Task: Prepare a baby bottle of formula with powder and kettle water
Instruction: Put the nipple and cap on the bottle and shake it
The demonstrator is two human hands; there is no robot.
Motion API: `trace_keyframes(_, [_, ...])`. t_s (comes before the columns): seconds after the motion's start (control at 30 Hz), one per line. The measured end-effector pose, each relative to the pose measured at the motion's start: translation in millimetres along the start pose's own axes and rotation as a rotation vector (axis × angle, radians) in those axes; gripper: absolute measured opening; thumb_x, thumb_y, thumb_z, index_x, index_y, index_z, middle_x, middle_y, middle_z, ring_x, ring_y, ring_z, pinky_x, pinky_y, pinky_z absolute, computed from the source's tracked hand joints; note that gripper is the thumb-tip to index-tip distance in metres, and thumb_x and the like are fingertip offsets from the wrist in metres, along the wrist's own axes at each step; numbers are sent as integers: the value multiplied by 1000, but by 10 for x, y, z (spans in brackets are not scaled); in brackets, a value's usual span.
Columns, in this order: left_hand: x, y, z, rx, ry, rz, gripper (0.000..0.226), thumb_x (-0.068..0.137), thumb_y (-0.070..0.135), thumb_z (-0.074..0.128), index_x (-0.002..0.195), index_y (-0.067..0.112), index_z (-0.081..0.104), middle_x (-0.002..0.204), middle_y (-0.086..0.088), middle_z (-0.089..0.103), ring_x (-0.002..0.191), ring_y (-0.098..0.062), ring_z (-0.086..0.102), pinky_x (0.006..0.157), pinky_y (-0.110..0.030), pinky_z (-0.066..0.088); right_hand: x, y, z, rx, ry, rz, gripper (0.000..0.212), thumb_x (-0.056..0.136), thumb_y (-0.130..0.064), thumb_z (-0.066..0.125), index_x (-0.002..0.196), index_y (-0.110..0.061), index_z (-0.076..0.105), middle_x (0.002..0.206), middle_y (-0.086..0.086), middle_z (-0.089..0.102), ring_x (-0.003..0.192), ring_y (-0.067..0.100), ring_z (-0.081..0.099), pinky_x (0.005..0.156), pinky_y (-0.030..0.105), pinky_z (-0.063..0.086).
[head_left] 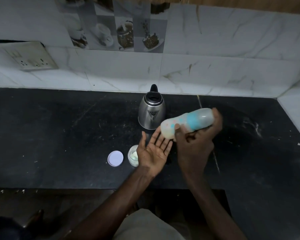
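A small open jar on the black tabletop holds pale powder, its white lid beside it. The right hand grips the baby bottle, tilted nearly sideways, blurred, with milky liquid inside and a teal band. The left hand lies open, palm up, just below it. The steel kettle stands behind.

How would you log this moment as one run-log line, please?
right hand: holds baby bottle tilted | left hand: open, palm up beside bottle's base | kettle: upright behind | powder jar: open, lid beside
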State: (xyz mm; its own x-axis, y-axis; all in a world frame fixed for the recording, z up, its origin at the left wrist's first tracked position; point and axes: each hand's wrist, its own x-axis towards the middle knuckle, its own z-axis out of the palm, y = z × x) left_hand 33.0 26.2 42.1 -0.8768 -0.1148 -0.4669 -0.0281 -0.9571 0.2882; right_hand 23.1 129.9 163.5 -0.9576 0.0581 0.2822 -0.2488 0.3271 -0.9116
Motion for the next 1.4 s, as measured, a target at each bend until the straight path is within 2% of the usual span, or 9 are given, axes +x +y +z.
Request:
trace_keyframes(0.1, [-46,-20,21,-10,-1,-15,81,98,64,56,156,7,47,155,-23,52,136,-40,58,112,-52,50,-157,35,20,-215,-273,-12,100,77,-30,87,153,-44,23,124,-8,66,96,14,73,87,41,63])
trace_keyframes(0.23, [-10,24,14,-25,-2,5,75,98,63,55,153,12,53,156,-17,54,145,-31,51,127,-48,32,-82,34,-35,38,51,-48,97,82,-25,84,157,-31,22,132,-12,61,111,11,71,89,33,62])
trace_keyframes(0.37, [-66,3,27,-51,-10,-21,78,99,63,54,155,9,49,156,-23,51,138,-41,56,112,-54,49,-193,106,28,-189,-271,11,99,76,-29,87,153,-43,26,123,-6,69,97,18,74,85,33,61])
trace_keyframes(0.5, [-45,18,20,-4,14,-1,71,99,63,52,149,12,57,147,-15,62,139,-30,57,125,-46,35,-38,132,-75,28,42,-13,96,82,-23,85,157,-28,25,121,-14,65,103,10,73,86,26,59])
trace_keyframes(0.67, [-91,-21,33,-6,26,-36,69,101,61,53,148,11,58,152,-19,57,144,-36,51,125,-51,33,-39,212,-87,-284,-252,-130,99,78,-30,85,156,-37,25,133,-2,65,102,8,68,87,13,54])
trace_keyframes(1.03, [-49,8,52,39,2,-6,69,101,61,50,149,11,58,152,-14,59,145,-29,52,128,-46,30,12,286,-162,-102,14,-112,101,80,-33,84,157,-34,18,145,8,57,117,19,69,92,29,61])
trace_keyframes(1.17, [-75,6,61,1,9,-43,71,98,58,58,148,8,58,155,-19,53,149,-38,45,129,-53,25,-71,289,-72,-322,-284,-91,103,76,-36,87,154,-43,20,133,0,66,103,20,73,87,36,62])
trace_keyframes(1.3, [-31,76,131,33,20,-9,67,101,61,49,144,11,62,151,-15,59,143,-29,53,127,-45,31,21,374,-82,-84,44,15,97,82,-27,86,157,-28,24,119,-22,61,98,-6,69,83,19,60])
trace_keyframes(1.4, [-41,62,87,-43,25,-36,69,99,58,53,144,7,60,152,-18,58,146,-37,49,127,-53,29,-110,372,0,-206,-262,33,100,76,-34,87,155,-36,25,126,-12,65,100,7,71,83,27,59])
